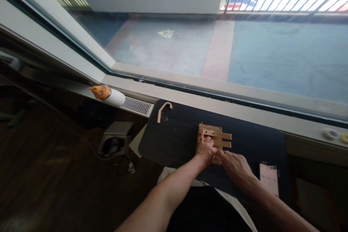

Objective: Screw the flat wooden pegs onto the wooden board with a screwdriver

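A rough, light-brown slab [218,160] lies on the dark table, with two pale wooden strips across it. The upper strip [224,136] has dark round holes; the lower strip [227,144] lies parallel, nearer me. Both jut past the slab's right side. My left hand [206,149] presses down on the strips, its index finger reaching to the upper one and the other fingers bent over the lower. My right hand [235,163] is closed at the slab's near right edge, fingertips together beside my left hand. Whatever they pinch is hidden.
A hooked wooden piece [162,110] and several tiny metal bits [166,119] rest on the table [174,145] at far left. A phone [269,179] lies at right. The window sill borders the back. A white cylinder with an orange top [115,98] stands on the radiator.
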`<state>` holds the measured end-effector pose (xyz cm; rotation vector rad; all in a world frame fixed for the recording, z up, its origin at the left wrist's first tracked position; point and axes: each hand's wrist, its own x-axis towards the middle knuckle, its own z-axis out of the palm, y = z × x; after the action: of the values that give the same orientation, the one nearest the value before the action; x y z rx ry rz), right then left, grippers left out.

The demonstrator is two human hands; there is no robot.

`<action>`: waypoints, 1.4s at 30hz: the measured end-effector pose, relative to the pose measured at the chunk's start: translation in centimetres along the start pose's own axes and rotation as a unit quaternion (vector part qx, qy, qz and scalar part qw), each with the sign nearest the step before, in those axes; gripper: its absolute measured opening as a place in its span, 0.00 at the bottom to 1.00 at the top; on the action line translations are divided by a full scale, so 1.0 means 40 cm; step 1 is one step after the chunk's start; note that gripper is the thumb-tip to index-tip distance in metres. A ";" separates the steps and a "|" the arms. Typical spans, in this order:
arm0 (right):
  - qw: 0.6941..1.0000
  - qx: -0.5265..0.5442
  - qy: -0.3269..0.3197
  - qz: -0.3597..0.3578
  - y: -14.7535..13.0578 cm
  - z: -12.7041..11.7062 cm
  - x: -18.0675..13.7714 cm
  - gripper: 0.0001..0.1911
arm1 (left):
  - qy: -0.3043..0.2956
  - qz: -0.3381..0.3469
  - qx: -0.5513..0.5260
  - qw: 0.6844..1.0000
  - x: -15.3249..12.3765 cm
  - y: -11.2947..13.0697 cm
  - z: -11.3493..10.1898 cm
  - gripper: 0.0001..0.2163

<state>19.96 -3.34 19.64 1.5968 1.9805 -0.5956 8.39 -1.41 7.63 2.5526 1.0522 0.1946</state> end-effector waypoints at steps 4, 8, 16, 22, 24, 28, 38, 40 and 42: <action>1.000 0.010 -0.006 -0.002 -0.005 0.000 0.007 0.17 | -0.007 0.003 0.001 1.000 -0.002 0.002 -0.008 0.05; 1.000 0.018 -0.005 0.010 -0.011 0.008 0.012 0.16 | -0.010 0.002 0.006 1.000 0.000 0.003 -0.012 0.06; 0.999 0.028 -0.002 0.026 -0.025 0.003 0.013 0.17 | -0.017 0.006 0.009 1.000 0.002 0.003 -0.011 0.07; 0.998 0.036 -0.007 0.055 -0.011 0.023 0.016 0.17 | -0.020 0.003 0.008 1.000 0.004 0.003 -0.013 0.08; 0.998 0.034 -0.005 0.051 -0.008 0.024 0.011 0.17 | -0.020 0.003 0.007 1.000 0.004 0.003 -0.015 0.07; 0.999 0.033 0.002 0.030 -0.011 0.021 0.004 0.18 | -0.021 0.006 0.005 1.000 0.002 0.003 -0.018 0.07; 0.998 0.027 -0.016 0.050 -0.025 0.028 0.020 0.18 | -0.023 0.003 0.006 1.000 0.005 0.005 -0.012 0.08; 0.998 0.027 -0.019 0.053 -0.028 0.026 0.019 0.18 | -0.024 0.002 0.005 1.000 0.006 0.004 -0.011 0.08; 0.998 0.028 -0.020 0.055 -0.035 0.019 0.019 0.18 | -0.024 0.002 0.004 1.000 0.005 0.004 -0.010 0.09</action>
<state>18.58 -3.56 18.59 1.7014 1.8478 -0.6394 8.54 -1.25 8.06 2.5526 1.0317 0.1295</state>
